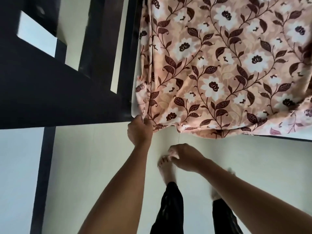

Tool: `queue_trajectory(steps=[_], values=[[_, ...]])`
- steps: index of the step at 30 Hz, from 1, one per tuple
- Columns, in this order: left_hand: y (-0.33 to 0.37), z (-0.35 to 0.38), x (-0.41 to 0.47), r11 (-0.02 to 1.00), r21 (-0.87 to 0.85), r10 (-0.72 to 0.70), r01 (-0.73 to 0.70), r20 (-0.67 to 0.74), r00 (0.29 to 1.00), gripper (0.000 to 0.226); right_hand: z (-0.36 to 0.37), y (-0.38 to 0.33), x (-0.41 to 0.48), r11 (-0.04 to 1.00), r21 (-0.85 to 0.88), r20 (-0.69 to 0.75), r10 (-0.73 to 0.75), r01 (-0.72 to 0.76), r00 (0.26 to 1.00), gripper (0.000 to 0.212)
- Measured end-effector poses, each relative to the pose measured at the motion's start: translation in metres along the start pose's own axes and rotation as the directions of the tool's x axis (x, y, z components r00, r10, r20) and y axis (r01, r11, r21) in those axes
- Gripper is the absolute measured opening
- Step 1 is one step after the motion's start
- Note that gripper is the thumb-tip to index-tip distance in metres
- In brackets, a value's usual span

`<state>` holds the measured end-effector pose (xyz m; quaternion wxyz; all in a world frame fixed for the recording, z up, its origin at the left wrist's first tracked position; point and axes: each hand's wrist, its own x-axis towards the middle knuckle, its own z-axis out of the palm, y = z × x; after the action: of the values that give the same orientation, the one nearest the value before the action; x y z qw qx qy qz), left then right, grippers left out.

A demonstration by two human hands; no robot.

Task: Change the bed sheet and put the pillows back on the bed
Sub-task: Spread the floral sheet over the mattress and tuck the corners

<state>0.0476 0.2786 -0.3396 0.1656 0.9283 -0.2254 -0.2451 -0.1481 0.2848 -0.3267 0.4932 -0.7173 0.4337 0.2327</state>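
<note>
Pink floral sheet (219, 65) covers the bed just to the right of the dark frame (50, 98), its left edge bunched in folds along the frame's inner side and its near edge hanging loose and wavy over the pale floor (101, 149). At the frame's near corner the sheet's corner sits inside the left hand (140, 130): the fingers are clenched round a gathered wad of cloth, knuckles up, with the thumb side against the corner. That arm reaches out nearly straight from the lower middle of the view, the wrist bent slightly toward the frame. The right hand (185, 157) hangs well apart from the frame, lower and to the right of the left hand, clear of the sheet's near edge and touching no cloth. Its fingers are loosely curled downward with nothing in them, the wrist bent and the forearm running in from the lower right. A bare foot (166, 169) stands on the floor directly under that hand.
</note>
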Motion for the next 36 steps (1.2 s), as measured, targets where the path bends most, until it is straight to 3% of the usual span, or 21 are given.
queue_trajectory(steps=[2,3,5,6,7,9,11,14,16,17,21,24,26,28,29,30,33,34,36], values=[[-0.022,0.010,-0.001,0.976,-0.143,-0.168,0.161,-0.039,0.985,0.037,0.000,0.016,-0.007,0.999,0.023,-0.005,0.027,-0.027,1.000,0.033],[-0.035,0.009,-0.002,0.883,-0.319,-0.360,0.345,0.014,0.933,0.045,0.001,0.023,-0.010,0.999,0.027,0.003,0.044,-0.044,0.999,0.032],[-0.053,0.005,-0.007,0.525,-0.547,-0.617,0.652,0.284,0.734,0.032,0.002,0.036,-0.018,0.997,0.028,0.015,0.071,-0.071,0.997,0.025],[-0.060,0.000,-0.010,0.363,-0.560,-0.653,0.745,0.418,0.632,0.021,0.003,0.041,-0.022,0.996,0.028,0.021,0.079,-0.080,0.997,0.024],[-0.065,-0.005,-0.012,0.265,-0.553,-0.670,0.790,0.484,0.563,0.020,0.003,0.043,-0.026,0.996,0.031,0.027,0.088,-0.089,0.996,0.024],[-0.071,-0.014,-0.009,0.177,-0.534,-0.706,0.827,0.516,0.485,0.025,0.004,0.047,-0.032,0.994,0.049,0.026,0.097,-0.098,0.995,0.024],[-0.070,-0.020,0.001,0.225,-0.555,-0.702,0.801,0.478,0.528,0.024,0.003,0.048,-0.035,0.993,0.067,0.019,0.101,-0.102,0.995,0.023],[-0.053,-0.013,0.024,0.599,-0.505,-0.505,0.621,0.364,0.783,0.054,0.001,0.048,-0.035,0.985,0.123,-0.005,0.121,-0.120,0.993,0.021],[-0.037,-0.003,0.032,0.754,-0.426,-0.362,0.500,0.366,0.857,0.082,0.002,0.049,-0.031,0.980,0.155,-0.025,0.135,-0.129,0.991,0.021],[-0.034,0.004,0.035,0.792,-0.375,-0.367,0.481,0.338,0.867,0.088,0.004,0.050,-0.029,0.976,0.168,-0.031,0.142,-0.135,0.989,0.021],[-0.042,0.020,0.035,0.925,-0.283,-0.239,0.254,0.088,0.967,0.057,0.011,0.051,-0.025,0.950,0.261,-0.053,0.192,-0.172,0.980,0.019],[-0.066,0.013,0.038,0.915,-0.246,-0.324,0.320,0.024,0.946,0.046,0.018,0.056,-0.033,0.931,0.309,-0.066,0.227,-0.197,0.972,0.018],[-0.094,0.006,0.037,0.772,-0.379,-0.533,0.510,0.052,0.845,0.046,0.023,0.065,-0.041,0.916,0.337,-0.071,0.257,-0.220,0.964,0.017],[-0.121,0.000,0.037,0.668,-0.447,-0.663,0.595,0.005,0.749,0.048,0.025,0.076,-0.048,0.890,0.386,-0.097,0.299,-0.242,0.949,0.015],[-0.127,-0.005,0.032,0.633,-0.405,-0.705,0.659,0.048,0.707,0.047,0.025,0.082,-0.050,0.876,0.411,-0.121,0.326,-0.252,0.937,0.014],[-0.128,-0.002,0.027,0.631,-0.368,-0.692,0.683,0.132,0.710,0.045,0.023,0.089,-0.051,0.857,0.440,-0.150,0.363,-0.266,0.920,0.014],[-0.093,0.009,0.012,0.467,-0.580,-0.601,0.667,0.346,0.721,0.026,0.015,0.118,-0.052,0.773,0.560,-0.228,0.490,-0.298,0.841,0.012],[-0.077,0.016,0.006,0.448,-0.605,-0.553,0.659,0.392,0.735,0.020,0.012,0.128,-0.051,0.705,0.642,-0.237,0.555,-0.300,0.797,0.014],[-0.046,0.030,-0.010,0.423,-0.588,-0.461,0.690,0.516,0.722,0.012,0.002,0.147,-0.052,0.457,0.858,-0.202,0.720,-0.235,0.664,0.029]])
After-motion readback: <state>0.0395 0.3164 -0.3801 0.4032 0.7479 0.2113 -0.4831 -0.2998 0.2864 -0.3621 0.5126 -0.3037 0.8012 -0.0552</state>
